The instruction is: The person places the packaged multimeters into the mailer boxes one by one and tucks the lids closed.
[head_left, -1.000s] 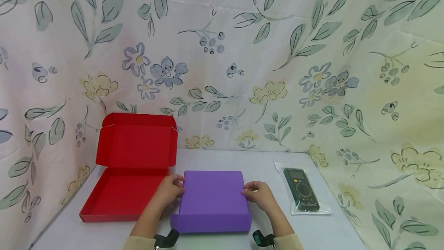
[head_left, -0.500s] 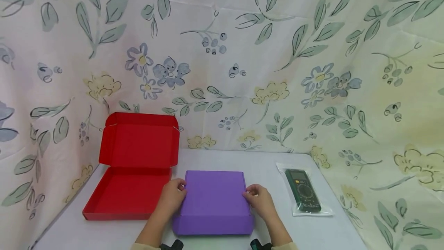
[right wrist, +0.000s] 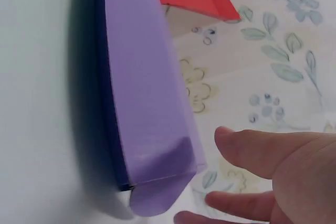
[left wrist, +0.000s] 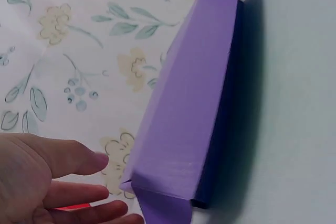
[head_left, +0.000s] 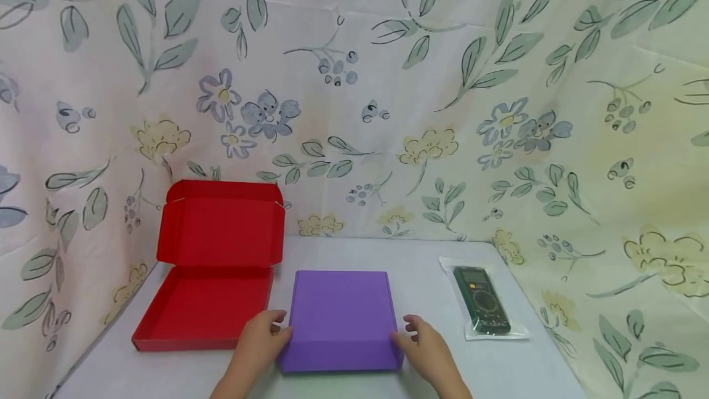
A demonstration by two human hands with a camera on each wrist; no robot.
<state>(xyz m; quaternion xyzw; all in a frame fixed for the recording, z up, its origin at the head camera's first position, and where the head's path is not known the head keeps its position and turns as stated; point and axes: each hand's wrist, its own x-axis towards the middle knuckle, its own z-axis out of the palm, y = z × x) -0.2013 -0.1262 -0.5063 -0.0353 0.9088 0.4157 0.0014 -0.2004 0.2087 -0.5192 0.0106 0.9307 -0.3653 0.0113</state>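
A purple cardboard box point(head_left: 343, 310) lies with its lid down on the table. Along its near side the front flap point(left wrist: 184, 93) slopes out, with a small side tab point(right wrist: 157, 198) at its end sticking out. My left hand point(head_left: 263, 340) is beside the box's near left corner, thumb by the edge and fingers spread. At the near right corner my right hand point(head_left: 429, 350) mirrors it, thumb at the edge. Both wrist views show extended fingers that grip nothing. Whether either thumb touches the cardboard I cannot tell.
An open red box point(head_left: 202, 310) stands to the left, its lid raised against the floral cloth point(head_left: 354, 109). To the right lies a dark green multimeter point(head_left: 482, 300) in a clear plastic bag. All rest on a white table point(head_left: 421, 257).
Both hands have slid from the sides of the purple lid toward its near corners, and their fingers have loosened from its edges. The red box and multimeter stay in place.
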